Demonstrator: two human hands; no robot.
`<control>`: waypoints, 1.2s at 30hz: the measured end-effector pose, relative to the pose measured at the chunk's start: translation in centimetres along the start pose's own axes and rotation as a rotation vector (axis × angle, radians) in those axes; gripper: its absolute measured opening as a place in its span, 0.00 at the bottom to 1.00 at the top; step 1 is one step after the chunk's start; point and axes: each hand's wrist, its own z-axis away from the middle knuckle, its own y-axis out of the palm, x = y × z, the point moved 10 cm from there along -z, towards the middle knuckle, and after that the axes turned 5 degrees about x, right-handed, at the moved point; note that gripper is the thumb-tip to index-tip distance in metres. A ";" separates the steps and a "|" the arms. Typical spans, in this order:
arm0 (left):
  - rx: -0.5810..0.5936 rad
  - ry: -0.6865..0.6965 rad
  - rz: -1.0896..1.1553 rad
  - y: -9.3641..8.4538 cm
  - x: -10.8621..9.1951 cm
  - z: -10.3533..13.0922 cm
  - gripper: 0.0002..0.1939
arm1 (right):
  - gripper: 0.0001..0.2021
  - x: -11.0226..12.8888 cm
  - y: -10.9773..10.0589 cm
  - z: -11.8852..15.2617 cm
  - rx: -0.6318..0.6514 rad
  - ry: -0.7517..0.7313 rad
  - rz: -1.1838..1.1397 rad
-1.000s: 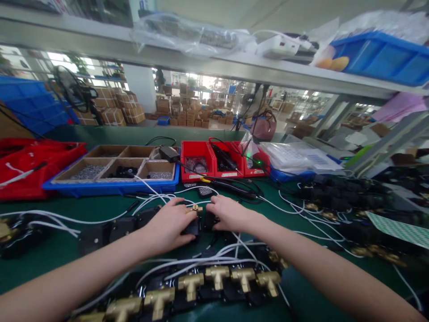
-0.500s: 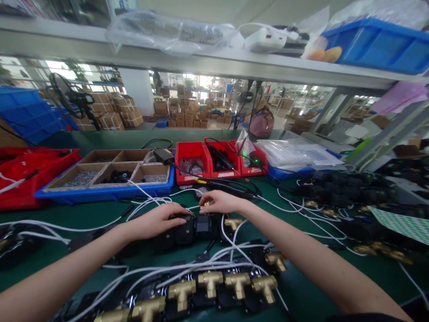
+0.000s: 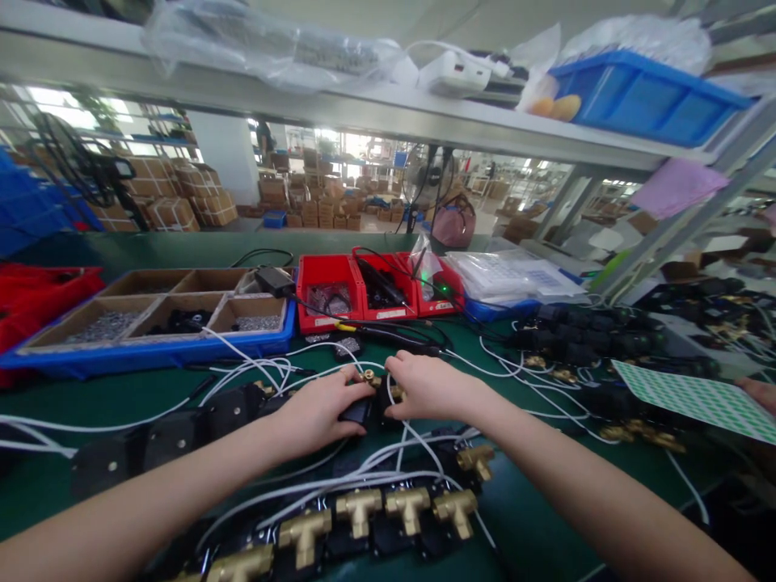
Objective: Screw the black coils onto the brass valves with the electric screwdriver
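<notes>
My left hand (image 3: pixel 324 408) is closed around a black boxy unit (image 3: pixel 356 412), thumb and fingers on its sides. A brass fitting (image 3: pixel 369 377) sticks up at that unit's far end. Just to the right, my right hand (image 3: pixel 424 390) grips a second black unit with a brass fitting (image 3: pixel 397 393), its fingers bent over it and partly hiding it. Left of my hands, more black units (image 3: pixel 182 440) lie in a row. Nearer to me is a row of black units with brass tee fittings (image 3: pixel 360 511), with white cables (image 3: pixel 339 482) running over them.
A blue tray (image 3: pixel 182 349) of small parts and red bins (image 3: pixel 331 323) stand behind my hands. More black units (image 3: pixel 582 331) are piled at right. A co-worker's hand (image 3: pixel 761 394) is beside a green-dotted sheet (image 3: pixel 691 400). A shelf (image 3: pixel 339 101) spans overhead.
The view has swung to the right. My left hand has moved right along the row onto another unit. My right hand has left a small brass fitting and come down on the neighbouring unit.
</notes>
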 end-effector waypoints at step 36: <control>-0.097 -0.025 0.258 -0.8 4.1 -1.0 0.23 | 0.19 -5.8 7.3 -7.1 0.028 -0.020 -0.583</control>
